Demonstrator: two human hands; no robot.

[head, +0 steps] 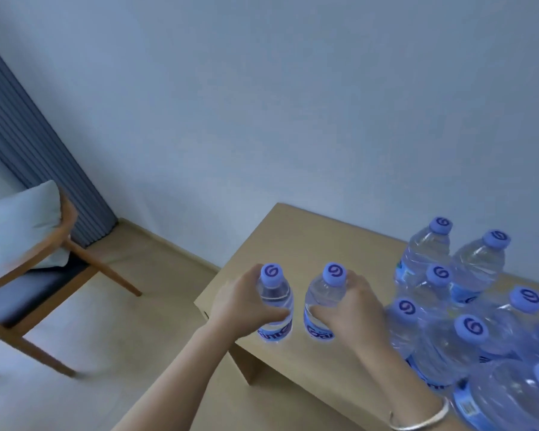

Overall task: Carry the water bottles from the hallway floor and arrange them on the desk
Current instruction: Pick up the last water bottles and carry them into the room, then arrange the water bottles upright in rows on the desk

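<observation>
A person looks down at a pale wooden table [305, 241] set against a plain wall. The left hand [243, 303] has its fingers [273, 315] wrapped around the upper body of one upright water bottle [276, 301], and the right hand [352, 309] grasps a second bottle [324, 298] the same way, thumb across the front. Both bottles are held side by side, a little apart, over the table's near left corner; whether their bases touch the surface cannot be told, as the hands hide them. Gripping high near the shoulders probably keeps each bottle vertical for setting down. To the right stands a tight cluster of bottles [467, 306] with matching purple caps, the nearest just beside the right hand. Bare tabletop lies behind and to the left of the held pair, so there is room to place them, though the left bottle sits close to the table's left edge [206, 293]. Beyond that edge is open floor and a wooden chair [38, 265] with a cushion, well apart. A silver bangle [423, 419] circles the right wrist.
</observation>
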